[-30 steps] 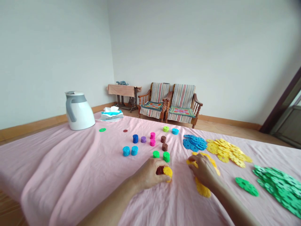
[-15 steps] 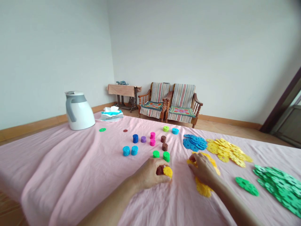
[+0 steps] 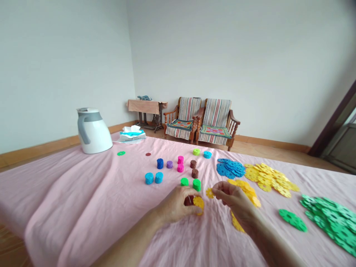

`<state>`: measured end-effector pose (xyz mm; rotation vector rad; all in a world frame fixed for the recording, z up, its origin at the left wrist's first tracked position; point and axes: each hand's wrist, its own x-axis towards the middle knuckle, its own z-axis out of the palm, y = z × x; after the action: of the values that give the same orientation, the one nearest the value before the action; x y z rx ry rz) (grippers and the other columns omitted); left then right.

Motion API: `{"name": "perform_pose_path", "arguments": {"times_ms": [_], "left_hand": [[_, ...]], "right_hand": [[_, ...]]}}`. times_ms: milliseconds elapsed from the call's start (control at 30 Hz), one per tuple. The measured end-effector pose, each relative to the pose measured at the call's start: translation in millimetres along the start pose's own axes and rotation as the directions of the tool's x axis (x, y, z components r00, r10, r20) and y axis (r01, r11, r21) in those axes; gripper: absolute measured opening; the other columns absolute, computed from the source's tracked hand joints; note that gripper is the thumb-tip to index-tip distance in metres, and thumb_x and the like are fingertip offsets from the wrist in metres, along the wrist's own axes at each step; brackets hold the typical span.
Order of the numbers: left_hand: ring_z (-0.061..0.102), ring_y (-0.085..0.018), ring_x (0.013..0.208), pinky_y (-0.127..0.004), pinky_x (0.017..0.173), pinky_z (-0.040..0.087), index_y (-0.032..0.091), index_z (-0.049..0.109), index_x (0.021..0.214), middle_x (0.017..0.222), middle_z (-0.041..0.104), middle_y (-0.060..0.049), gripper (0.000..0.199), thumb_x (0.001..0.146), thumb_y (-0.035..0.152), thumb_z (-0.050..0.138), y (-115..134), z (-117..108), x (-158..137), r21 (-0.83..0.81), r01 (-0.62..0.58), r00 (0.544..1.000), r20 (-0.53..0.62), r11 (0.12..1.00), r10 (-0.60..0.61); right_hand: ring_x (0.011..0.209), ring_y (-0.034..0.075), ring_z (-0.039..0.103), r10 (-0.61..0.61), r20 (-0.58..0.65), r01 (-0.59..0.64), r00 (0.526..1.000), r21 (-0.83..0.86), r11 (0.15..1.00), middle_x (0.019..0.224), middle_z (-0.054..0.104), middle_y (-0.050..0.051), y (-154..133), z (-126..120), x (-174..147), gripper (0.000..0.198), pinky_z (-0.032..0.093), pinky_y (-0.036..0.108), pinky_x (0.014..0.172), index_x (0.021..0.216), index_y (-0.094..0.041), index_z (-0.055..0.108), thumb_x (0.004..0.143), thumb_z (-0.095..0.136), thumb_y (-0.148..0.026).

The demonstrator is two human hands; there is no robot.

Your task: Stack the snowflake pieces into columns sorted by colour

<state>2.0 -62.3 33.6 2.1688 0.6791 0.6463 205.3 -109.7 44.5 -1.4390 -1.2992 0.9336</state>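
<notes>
My left hand (image 3: 178,205) is closed round a short stack of yellow notched discs (image 3: 198,204), its flat end facing right. Between the thumb and fingers of my right hand (image 3: 232,198) is a single yellow notched disc (image 3: 210,193), a small gap away from the stack. Under and behind my right hand lies a loose pile of yellow discs (image 3: 246,189), partly hidden by the hand and wrist. Two green stacks (image 3: 196,184) stand upright just beyond my left hand.
Small upright stacks in brown (image 3: 195,173), pink (image 3: 180,168), purple (image 3: 169,164) and light blue (image 3: 149,178) stand farther off. Loose piles of blue (image 3: 230,168), yellow (image 3: 271,179) and green discs (image 3: 330,222) spread rightward. A white jug (image 3: 96,133) and tissue pack (image 3: 132,135) stand back left.
My right hand has moved left from the yellow pile, carrying one yellow disc towards the stack. My left hand has stayed in place with its stack.
</notes>
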Motion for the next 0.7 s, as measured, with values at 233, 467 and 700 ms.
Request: {"name": "perform_pose_path", "arguments": {"times_ms": [233, 467, 700], "left_hand": [[0.046, -0.011, 0.06, -0.022, 0.052, 0.031, 0.013, 0.063, 0.077, 0.068, 0.052, 0.002, 0.025, 0.078, 0.037, 0.069, -3.8, 1.7, 1.6, 0.003, -0.017, 1.0, -0.009, 1.0, 0.017], [0.048, -0.012, 0.062, -0.023, 0.055, 0.033, 0.013, 0.065, 0.076, 0.071, 0.056, 0.001, 0.016, 0.077, 0.029, 0.07, -1.6, 1.5, 1.3, 0.029, -0.018, 1.0, -0.021, 0.999, 0.019], [0.051, -0.011, 0.062, -0.021, 0.056, 0.039, 0.017, 0.066, 0.101, 0.077, 0.059, 0.002, 0.037, 0.066, 0.024, 0.078, -1.4, -3.0, -1.0, -0.024, 0.087, 0.996, 0.003, 0.996, -0.087]], "right_hand": [[0.055, 0.009, 0.044, 0.079, 0.072, -0.092, 0.994, 0.198, 0.976, 0.057, 0.055, -0.002, -9.3, 30.3, -14.2, 0.024, 0.032, 0.022, 0.054, 0.061, -0.015, 0.063, 0.062, 0.07, -0.038], [0.055, 0.011, 0.049, 0.063, 0.039, -0.067, 0.997, 0.135, 0.989, 0.057, 0.058, -0.002, -0.8, 35.4, -10.9, 0.02, 0.034, 0.023, 0.053, 0.064, -0.016, 0.064, 0.064, 0.067, -0.035], [0.06, 0.016, 0.057, -0.025, -0.004, 0.024, 1.0, -0.141, 0.99, 0.063, 0.064, 0.002, 5.2, 22.8, -11.0, 0.016, 0.041, 0.027, 0.058, 0.07, -0.017, 0.063, 0.07, 0.054, -0.03]]}}
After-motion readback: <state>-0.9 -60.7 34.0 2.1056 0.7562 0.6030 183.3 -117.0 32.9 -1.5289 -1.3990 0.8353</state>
